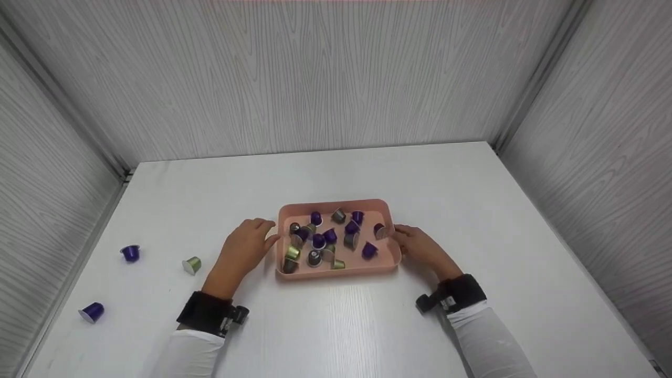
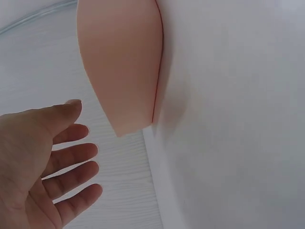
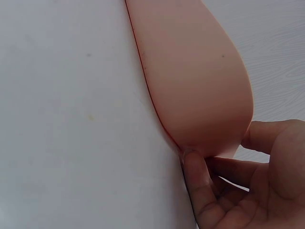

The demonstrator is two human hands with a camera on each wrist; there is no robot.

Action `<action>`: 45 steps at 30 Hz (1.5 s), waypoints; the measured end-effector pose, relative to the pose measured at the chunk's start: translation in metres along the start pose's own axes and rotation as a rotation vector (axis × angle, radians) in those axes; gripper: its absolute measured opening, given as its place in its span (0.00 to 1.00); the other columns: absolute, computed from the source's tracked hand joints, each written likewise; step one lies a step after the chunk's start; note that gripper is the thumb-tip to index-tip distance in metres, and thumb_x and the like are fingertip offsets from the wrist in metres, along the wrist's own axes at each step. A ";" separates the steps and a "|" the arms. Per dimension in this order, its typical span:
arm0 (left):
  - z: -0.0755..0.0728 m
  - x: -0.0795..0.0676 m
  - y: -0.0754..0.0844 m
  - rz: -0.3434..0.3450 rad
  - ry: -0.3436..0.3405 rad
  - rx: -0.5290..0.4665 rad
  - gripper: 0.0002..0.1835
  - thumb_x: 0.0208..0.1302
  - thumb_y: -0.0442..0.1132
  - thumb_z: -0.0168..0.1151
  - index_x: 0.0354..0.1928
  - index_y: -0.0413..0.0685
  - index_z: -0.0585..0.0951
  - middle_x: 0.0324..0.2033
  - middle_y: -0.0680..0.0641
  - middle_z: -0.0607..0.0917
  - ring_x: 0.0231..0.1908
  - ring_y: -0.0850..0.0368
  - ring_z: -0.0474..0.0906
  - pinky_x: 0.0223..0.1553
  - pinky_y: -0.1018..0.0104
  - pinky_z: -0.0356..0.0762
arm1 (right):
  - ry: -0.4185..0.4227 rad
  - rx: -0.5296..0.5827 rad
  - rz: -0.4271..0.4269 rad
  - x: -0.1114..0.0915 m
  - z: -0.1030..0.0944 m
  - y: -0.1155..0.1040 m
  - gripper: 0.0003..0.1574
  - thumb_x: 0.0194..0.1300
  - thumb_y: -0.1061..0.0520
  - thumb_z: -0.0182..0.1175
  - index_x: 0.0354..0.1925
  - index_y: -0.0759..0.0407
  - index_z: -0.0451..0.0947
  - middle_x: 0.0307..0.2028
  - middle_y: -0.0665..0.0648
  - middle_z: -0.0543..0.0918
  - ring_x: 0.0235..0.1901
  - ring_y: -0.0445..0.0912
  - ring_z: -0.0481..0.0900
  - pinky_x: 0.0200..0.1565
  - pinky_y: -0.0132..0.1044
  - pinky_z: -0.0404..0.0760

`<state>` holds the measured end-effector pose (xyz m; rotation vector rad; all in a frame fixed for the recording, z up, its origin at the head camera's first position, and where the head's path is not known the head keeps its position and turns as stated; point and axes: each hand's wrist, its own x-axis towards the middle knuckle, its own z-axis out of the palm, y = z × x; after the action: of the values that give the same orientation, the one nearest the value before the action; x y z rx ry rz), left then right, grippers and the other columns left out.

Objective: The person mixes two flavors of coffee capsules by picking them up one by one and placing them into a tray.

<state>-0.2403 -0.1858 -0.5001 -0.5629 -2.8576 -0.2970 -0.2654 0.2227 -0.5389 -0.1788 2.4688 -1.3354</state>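
Observation:
A shallow pink tray (image 1: 338, 274) with rounded corners sits mid-table, holding several coffee capsules (image 1: 318, 241) in purple, green and dark grey. Some lie tipped and overlap at its left side. My right hand (image 1: 420, 245) grips the tray's right end; in the right wrist view its thumb (image 3: 269, 135) is at the upper edge and a finger (image 3: 195, 169) is low against the wall. Beside the left end is my left hand (image 1: 247, 247), its fingers loosely bent. The left wrist view shows a gap between that hand (image 2: 52, 162) and the tray wall (image 2: 121, 62).
Left of my left arm, loose capsules lie on the white table (image 1: 336, 325): a green one (image 1: 192, 265), a purple one (image 1: 130, 253) and another purple one (image 1: 93, 312) nearer the front. Grey wood-grain panels (image 1: 315, 79) stand behind the table and at both sides.

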 end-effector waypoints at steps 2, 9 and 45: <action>0.000 -0.002 -0.008 -0.022 -0.029 0.028 0.23 0.70 0.48 0.60 0.58 0.39 0.77 0.53 0.36 0.80 0.56 0.38 0.74 0.53 0.45 0.74 | 0.000 -0.016 -0.005 0.000 0.000 0.000 0.32 0.75 0.39 0.47 0.68 0.53 0.70 0.34 0.53 0.79 0.36 0.47 0.75 0.41 0.39 0.71; -0.003 -0.020 -0.037 -0.172 -0.149 0.045 0.37 0.70 0.57 0.55 0.73 0.45 0.61 0.68 0.32 0.63 0.68 0.30 0.55 0.61 0.31 0.57 | 0.001 -0.020 -0.013 0.001 0.000 0.001 0.33 0.74 0.37 0.47 0.67 0.53 0.71 0.30 0.53 0.78 0.34 0.47 0.74 0.41 0.40 0.70; -0.026 -0.077 -0.077 -0.242 -0.246 0.042 0.12 0.64 0.26 0.59 0.45 0.20 0.75 0.35 0.30 0.79 0.40 0.34 0.78 0.43 0.46 0.79 | 0.001 0.022 -0.022 0.000 0.000 -0.001 0.29 0.76 0.46 0.47 0.67 0.59 0.70 0.29 0.53 0.77 0.30 0.45 0.73 0.34 0.36 0.70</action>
<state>-0.1966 -0.2883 -0.5057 -0.2594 -3.1669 -0.2188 -0.2656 0.2220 -0.5377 -0.2012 2.4592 -1.3713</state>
